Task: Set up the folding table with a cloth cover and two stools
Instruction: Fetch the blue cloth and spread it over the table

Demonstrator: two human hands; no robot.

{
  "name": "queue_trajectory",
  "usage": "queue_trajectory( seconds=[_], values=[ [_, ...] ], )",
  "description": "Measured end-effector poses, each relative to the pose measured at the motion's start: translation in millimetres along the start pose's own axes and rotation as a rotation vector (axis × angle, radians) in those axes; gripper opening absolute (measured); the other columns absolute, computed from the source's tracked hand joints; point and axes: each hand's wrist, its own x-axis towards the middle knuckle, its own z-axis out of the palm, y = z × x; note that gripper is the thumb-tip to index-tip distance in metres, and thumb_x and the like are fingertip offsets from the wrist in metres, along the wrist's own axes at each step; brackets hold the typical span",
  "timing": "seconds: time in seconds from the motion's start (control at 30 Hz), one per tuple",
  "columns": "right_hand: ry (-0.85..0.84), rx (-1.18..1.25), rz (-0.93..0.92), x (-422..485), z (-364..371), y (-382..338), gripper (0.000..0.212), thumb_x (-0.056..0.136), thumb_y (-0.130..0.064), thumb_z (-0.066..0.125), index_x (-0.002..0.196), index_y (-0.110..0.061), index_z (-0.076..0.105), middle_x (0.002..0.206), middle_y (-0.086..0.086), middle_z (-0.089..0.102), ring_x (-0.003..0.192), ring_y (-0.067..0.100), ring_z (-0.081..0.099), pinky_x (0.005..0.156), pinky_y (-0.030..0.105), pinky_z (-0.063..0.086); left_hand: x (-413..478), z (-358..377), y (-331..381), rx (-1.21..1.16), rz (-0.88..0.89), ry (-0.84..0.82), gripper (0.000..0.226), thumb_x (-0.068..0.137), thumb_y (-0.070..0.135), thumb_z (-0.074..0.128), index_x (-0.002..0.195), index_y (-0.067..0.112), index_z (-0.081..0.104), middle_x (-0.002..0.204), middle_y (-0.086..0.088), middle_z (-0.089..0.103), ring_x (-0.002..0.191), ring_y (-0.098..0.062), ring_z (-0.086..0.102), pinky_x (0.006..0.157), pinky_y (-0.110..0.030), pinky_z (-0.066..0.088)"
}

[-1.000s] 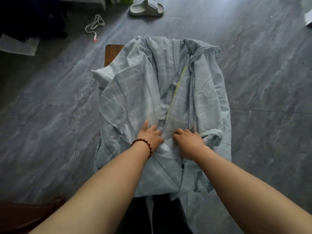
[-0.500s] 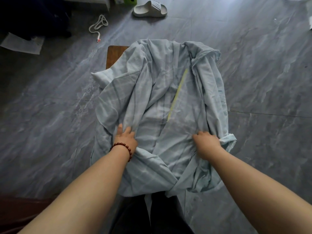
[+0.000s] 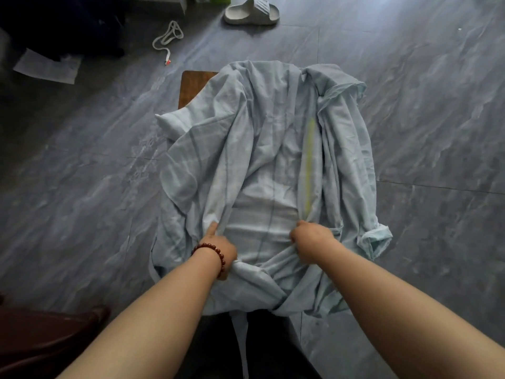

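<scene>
Cloth: bunched over table. Left hand, right hand: apart, each clenching folds near table's near edge. Best drawn evenly toward table's sides; far corner bare.

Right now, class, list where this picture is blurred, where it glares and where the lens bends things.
Head view: the right hand is smeared by motion, the left hand sharper; daylight glares off the floor at upper right, the upper-left corner is dark; the wide lens enlarges the near forearms and slants the tile joints.
</scene>
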Motion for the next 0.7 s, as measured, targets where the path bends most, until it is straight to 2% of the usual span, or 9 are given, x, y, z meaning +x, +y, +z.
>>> queue_trajectory(
  seconds=[0.1, 0.23, 0.37, 0.43, 0.53, 0.6, 0.7],
  values=[
    [-0.042, 0.014, 0.091, -5, 4, 5, 0.037, 0.091, -0.015, 0.054, 0.128, -0.010, 0.051, 0.134, 0.010, 0.041, 0.120, 0.029, 0.048, 0.093, 0.039, 0.045, -10, 2, -13, 0.000, -0.059, -0.051, 0.035, 0.084, 0.030, 0.054, 0.117, 0.023, 0.059, 0.123, -0.003, 0.060, 0.124, -0.023, 0.047, 0.113, -0.056, -0.008],
    [0.012, 0.033, 0.196, -11, 5, 3, 0.036, 0.094, -0.011, 0.046, 0.131, -0.009, 0.050, 0.136, 0.009, 0.040, 0.127, 0.029, 0.040, 0.096, 0.042, 0.042, -27, 6, -31, 0.011, -0.088, -0.038, 0.030, 0.086, 0.022, 0.051, 0.113, 0.016, 0.061, 0.120, -0.005, 0.060, 0.123, -0.025, 0.047, 0.115, -0.054, -0.006],
    [0.064, 0.042, 0.299, -17, 2, -3, 0.038, 0.096, -0.007, 0.039, 0.134, -0.008, 0.047, 0.137, 0.009, 0.037, 0.127, 0.028, 0.039, 0.097, 0.041, 0.041, -35, 14, -46, 0.035, -0.102, -0.006, 0.032, 0.087, 0.018, 0.049, 0.117, 0.019, 0.059, 0.122, -0.002, 0.059, 0.126, -0.023, 0.043, 0.112, -0.055, -0.009],
    [0.097, 0.029, 0.334, -20, 1, -11, 0.038, 0.096, -0.007, 0.041, 0.133, -0.008, 0.048, 0.136, 0.010, 0.037, 0.126, 0.028, 0.039, 0.095, 0.040, 0.041, -39, 20, -55, 0.020, -0.078, 0.078, 0.035, 0.086, 0.015, 0.051, 0.118, 0.027, 0.059, 0.122, 0.002, 0.058, 0.125, -0.020, 0.044, 0.112, -0.054, -0.005],
    [0.182, 0.060, 0.328, -23, 2, -29, 0.033, 0.094, -0.009, 0.045, 0.126, -0.011, 0.050, 0.134, 0.008, 0.037, 0.124, 0.030, 0.039, 0.090, 0.039, 0.043, -45, 26, -65, -0.093, 0.031, 0.348, 0.048, 0.081, 0.017, 0.056, 0.125, 0.038, 0.051, 0.128, 0.007, 0.049, 0.125, -0.015, 0.041, 0.110, -0.042, 0.012],
    [0.284, 0.088, 0.268, -22, -1, -44, 0.028, 0.091, -0.010, 0.048, 0.119, -0.014, 0.051, 0.129, 0.006, 0.038, 0.118, 0.028, 0.042, 0.083, 0.037, 0.045, -48, 27, -68, -0.209, 0.092, 0.484, 0.053, 0.080, 0.017, 0.057, 0.127, 0.039, 0.047, 0.132, 0.010, 0.043, 0.128, -0.014, 0.035, 0.107, -0.035, 0.018],
    [0.365, 0.176, 0.179, -18, -13, -73, 0.027, 0.089, -0.009, 0.049, 0.115, -0.013, 0.050, 0.125, 0.008, 0.039, 0.113, 0.028, 0.044, 0.078, 0.036, 0.042, -48, 27, -76, -0.367, 0.097, 0.585, 0.055, 0.079, 0.008, 0.053, 0.126, 0.036, 0.049, 0.133, 0.010, 0.041, 0.129, -0.013, 0.033, 0.103, -0.031, 0.025]
  ],
)
